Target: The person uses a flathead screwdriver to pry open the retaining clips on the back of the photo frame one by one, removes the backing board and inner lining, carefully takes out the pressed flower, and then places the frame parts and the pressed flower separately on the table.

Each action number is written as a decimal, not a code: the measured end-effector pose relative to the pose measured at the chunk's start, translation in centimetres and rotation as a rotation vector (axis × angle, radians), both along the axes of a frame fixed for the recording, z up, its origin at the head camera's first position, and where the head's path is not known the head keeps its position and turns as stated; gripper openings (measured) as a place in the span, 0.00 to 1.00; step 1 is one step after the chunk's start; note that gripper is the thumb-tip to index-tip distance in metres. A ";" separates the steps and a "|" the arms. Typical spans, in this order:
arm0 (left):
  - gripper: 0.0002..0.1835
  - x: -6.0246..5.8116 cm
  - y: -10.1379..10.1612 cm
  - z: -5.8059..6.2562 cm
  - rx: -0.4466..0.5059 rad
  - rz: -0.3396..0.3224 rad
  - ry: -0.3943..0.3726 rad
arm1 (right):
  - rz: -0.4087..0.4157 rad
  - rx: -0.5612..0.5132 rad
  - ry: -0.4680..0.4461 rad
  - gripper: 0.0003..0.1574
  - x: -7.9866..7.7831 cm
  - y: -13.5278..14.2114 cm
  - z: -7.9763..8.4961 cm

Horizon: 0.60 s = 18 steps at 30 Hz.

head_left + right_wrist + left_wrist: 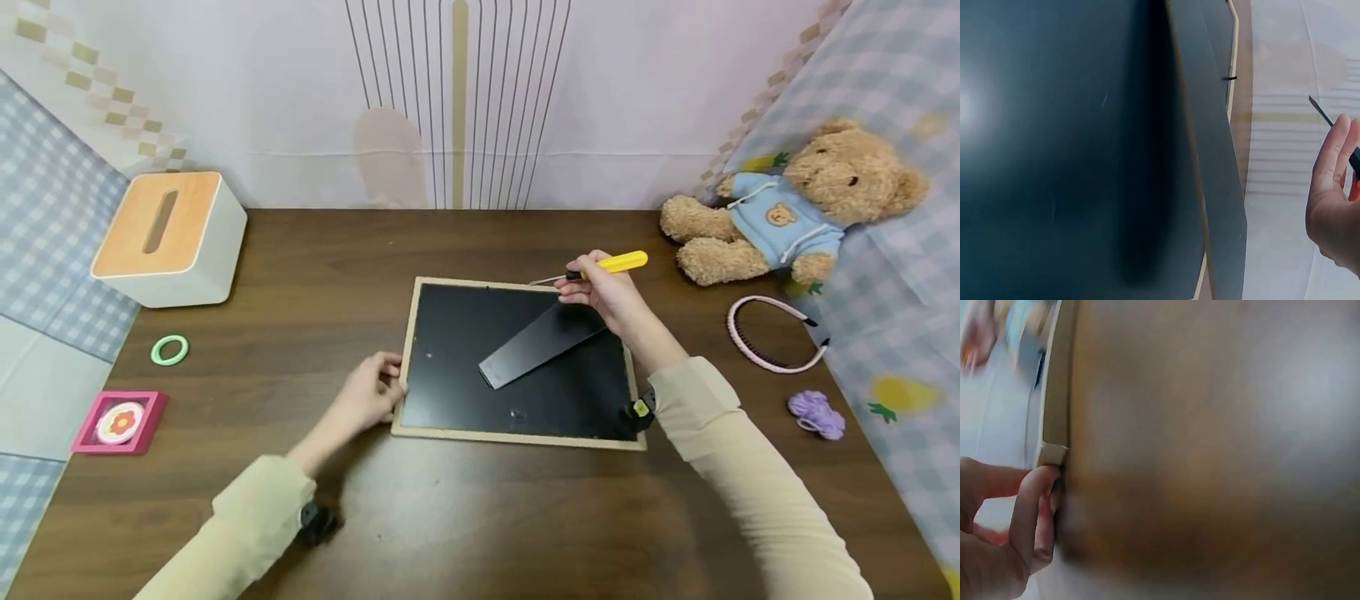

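Observation:
A picture frame (517, 437) with a light wooden rim lies back side up on the table. Its black backing (457, 350) carries a tapered easel stand (536, 346), which in the right wrist view rises off the board. My left hand (369, 390) grips the frame's left edge; in the left wrist view its bent fingers (1025, 506) sit at the rim's corner. Over the far edge, my right hand (607, 292) holds a screwdriver (626, 262) with a yellow and black handle, its shaft pointing left. A small dark tab (1230, 78) shows at the rim.
A tissue box (168, 242), a green ring (169, 350) and a pink box (120, 423) with a flower disc stand on the left. To the right are a teddy bear (787, 204), a pink headband (776, 333) and a purple scrunchie (817, 414). Behind the table hangs a patterned cloth (300, 108).

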<state>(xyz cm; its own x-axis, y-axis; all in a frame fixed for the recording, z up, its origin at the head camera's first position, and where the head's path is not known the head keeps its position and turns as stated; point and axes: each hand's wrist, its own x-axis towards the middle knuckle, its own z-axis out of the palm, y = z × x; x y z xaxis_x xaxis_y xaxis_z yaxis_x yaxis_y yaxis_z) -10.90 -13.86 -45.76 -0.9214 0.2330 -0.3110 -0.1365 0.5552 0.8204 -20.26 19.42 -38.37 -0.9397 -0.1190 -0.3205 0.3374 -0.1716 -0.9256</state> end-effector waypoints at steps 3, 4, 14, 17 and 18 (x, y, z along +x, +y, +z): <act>0.27 0.8 0.5 0.3 -0.025 -0.019 0.018 | 0.053 0.049 0.023 0.09 -0.3 -1.3 -0.1; 0.28 0.5 0.6 0.5 -0.047 -0.022 0.029 | 0.082 0.064 0.032 0.09 -0.5 -1.9 -0.2; 0.32 -8.0 0.7 0.2 -0.080 -0.037 0.126 | 0.269 0.120 0.000 0.08 -1.2 -11.1 -3.6; 0.31 -8.1 0.8 -0.1 -0.058 -0.040 0.120 | 0.258 0.130 -0.012 0.08 -1.3 -12.3 -4.6; 0.31 -8.0 0.8 -0.2 -0.047 -0.039 0.122 | 0.248 0.133 -0.016 0.08 -1.3 -12.5 -4.9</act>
<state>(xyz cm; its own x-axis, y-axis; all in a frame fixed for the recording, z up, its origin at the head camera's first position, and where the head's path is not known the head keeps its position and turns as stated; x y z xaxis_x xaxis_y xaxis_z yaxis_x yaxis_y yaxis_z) -18.92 -13.04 -45.98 -0.9434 0.2575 -0.2089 -0.0148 0.5967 0.8023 -21.58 6.96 -43.25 -0.8820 -0.3005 -0.3630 0.3683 0.0409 -0.9288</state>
